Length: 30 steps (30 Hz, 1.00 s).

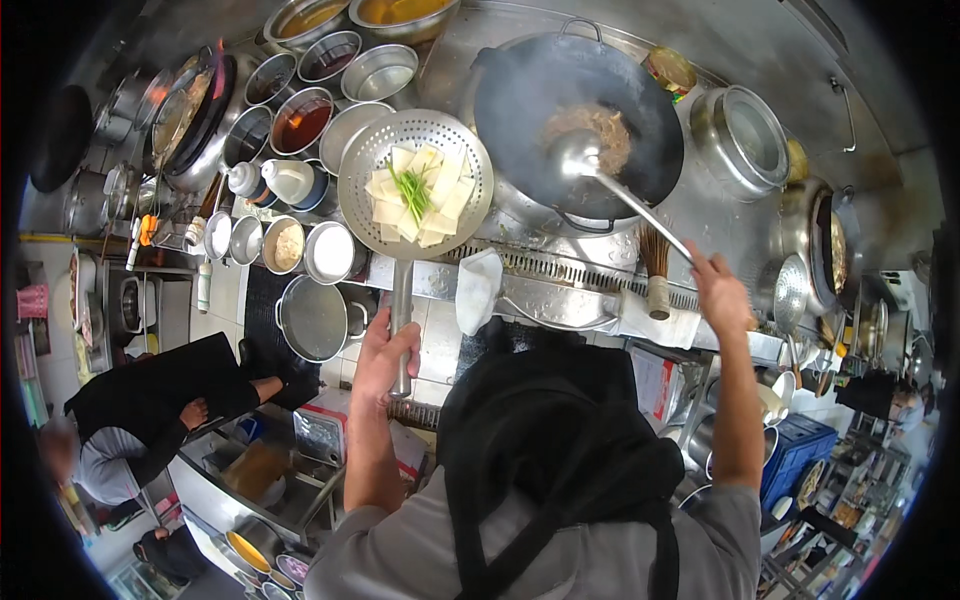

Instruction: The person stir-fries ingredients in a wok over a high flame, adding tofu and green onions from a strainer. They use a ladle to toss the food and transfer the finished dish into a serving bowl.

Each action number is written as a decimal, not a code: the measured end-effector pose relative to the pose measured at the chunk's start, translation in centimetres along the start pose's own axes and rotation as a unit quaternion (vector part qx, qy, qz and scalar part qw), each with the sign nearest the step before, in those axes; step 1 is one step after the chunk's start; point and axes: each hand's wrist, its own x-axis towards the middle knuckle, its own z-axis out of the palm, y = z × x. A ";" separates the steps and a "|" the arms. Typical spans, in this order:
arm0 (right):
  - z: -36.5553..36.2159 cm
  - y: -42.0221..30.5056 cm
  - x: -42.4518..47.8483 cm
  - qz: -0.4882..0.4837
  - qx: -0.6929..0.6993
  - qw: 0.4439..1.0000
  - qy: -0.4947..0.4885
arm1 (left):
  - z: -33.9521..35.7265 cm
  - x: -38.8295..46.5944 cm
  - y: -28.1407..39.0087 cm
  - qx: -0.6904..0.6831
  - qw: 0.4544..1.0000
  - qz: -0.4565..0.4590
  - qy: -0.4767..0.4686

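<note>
My left hand (pixel 386 351) grips the handle of a perforated metal strainer ladle (pixel 352 180), held level left of the wok. Pale flat square slices (pixel 452 201) lie in it, topped with a small bunch of green scallion lengths (pixel 411 189). My right hand (pixel 721 289) is shut on the long handle of a metal wok ladle (pixel 577 150). The ladle's bowl rests inside a black wok (pixel 502 127), against brown cooked food (pixel 611 131) that looks like shredded meat. Steam or smoke blurs the wok's inside.
Metal bowls of sauces (pixel 301 124) and seasoning cups (pixel 330 251) crowd the left. A bamboo wok brush (pixel 655 270) and a white cloth (pixel 478 289) lie along the front edge. At far left a flame (pixel 220 67) rises by another wok. A person in black (pixel 165 382) stands at lower left.
</note>
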 end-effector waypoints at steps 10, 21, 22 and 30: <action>-14.5 -3.0 -5.9 0.076 0.060 0.992 -0.075 | 0.6 3.2 4.1 0.043 0.999 0.011 -0.022; 8.6 -4.5 4.9 0.117 0.284 0.935 0.177 | 3.1 3.9 5.5 0.017 0.999 0.003 -0.043; 8.6 -5.5 5.8 0.097 0.255 0.939 0.211 | 3.3 3.9 5.5 0.017 0.999 0.005 -0.041; 3.0 -6.9 5.1 0.186 0.566 0.803 -0.014 | 4.6 4.9 5.2 0.071 0.997 0.033 -0.002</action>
